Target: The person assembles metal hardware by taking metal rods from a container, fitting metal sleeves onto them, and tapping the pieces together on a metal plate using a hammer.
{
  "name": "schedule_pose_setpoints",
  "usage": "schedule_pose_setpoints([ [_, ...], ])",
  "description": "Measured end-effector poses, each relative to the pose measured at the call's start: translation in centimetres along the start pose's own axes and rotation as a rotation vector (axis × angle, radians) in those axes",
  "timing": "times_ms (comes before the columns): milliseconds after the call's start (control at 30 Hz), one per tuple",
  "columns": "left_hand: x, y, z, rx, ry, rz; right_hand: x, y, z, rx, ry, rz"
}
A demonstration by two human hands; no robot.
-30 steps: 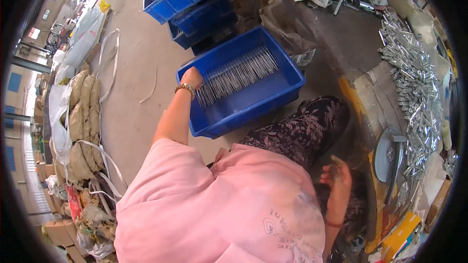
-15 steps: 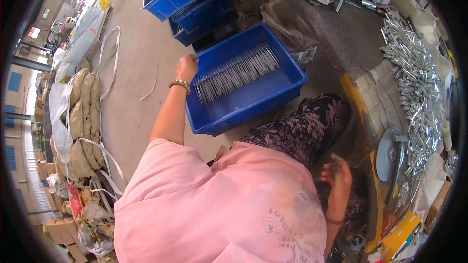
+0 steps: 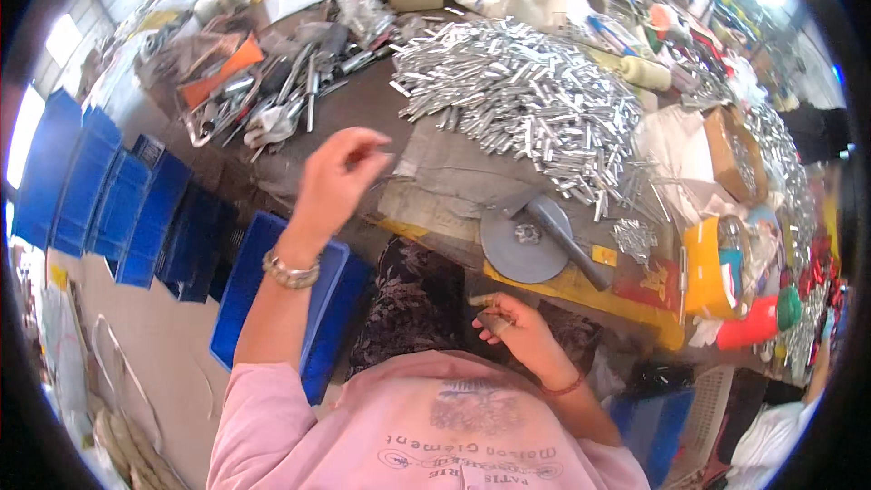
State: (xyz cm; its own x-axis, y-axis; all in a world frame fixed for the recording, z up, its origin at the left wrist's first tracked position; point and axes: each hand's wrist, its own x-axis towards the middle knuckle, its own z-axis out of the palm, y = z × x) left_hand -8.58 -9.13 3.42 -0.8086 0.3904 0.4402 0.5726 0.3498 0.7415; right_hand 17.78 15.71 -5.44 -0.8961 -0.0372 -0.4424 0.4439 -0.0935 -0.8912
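My left hand (image 3: 340, 183), with a bead bracelet at its wrist, is raised over the near left edge of the workbench (image 3: 445, 168). Its fingers are curved and apart, and nothing shows between them. Low in front of my lap is my right hand (image 3: 519, 334), its fingers loosely bent and dark wrappings or stains on some tips. I see no object in it. Closest to that hand is a round grey disc (image 3: 502, 252) with a dark handle-like bar (image 3: 567, 240) across it. Beyond lies a big heap of short silver metal tubes (image 3: 526, 91).
Below my left forearm stands a blue bin (image 3: 249, 295), its contents hidden. Stacked blue crates (image 3: 100, 191) rise at the left. Tools (image 3: 295, 95) clutter the bench's far left. A yellow box (image 3: 712, 268) and a red-and-green roll (image 3: 753, 319) sit at the right.
My view has turned right, from the bin to the bench. My left hand has let go of the bin's rim and risen to the bench edge. My right hand stays near my lap.
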Motion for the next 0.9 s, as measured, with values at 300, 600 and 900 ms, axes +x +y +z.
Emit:
schedule_pose_setpoints([
  [300,9.2,-0.3,12.5,0.349,-0.195,0.140,-2.1,-1.6,-0.7,0.044,0.066,-0.021],
  [600,7.4,1.5,9.4,0.250,-0.250,-0.022,-7.8,-7.4,-4.8,-0.347,0.167,-0.382],
  [900,1.5,5.6,4.8,0.279,-0.329,-0.051,-2.0,-11.6,-19.6,-0.953,0.958,-0.429],
])
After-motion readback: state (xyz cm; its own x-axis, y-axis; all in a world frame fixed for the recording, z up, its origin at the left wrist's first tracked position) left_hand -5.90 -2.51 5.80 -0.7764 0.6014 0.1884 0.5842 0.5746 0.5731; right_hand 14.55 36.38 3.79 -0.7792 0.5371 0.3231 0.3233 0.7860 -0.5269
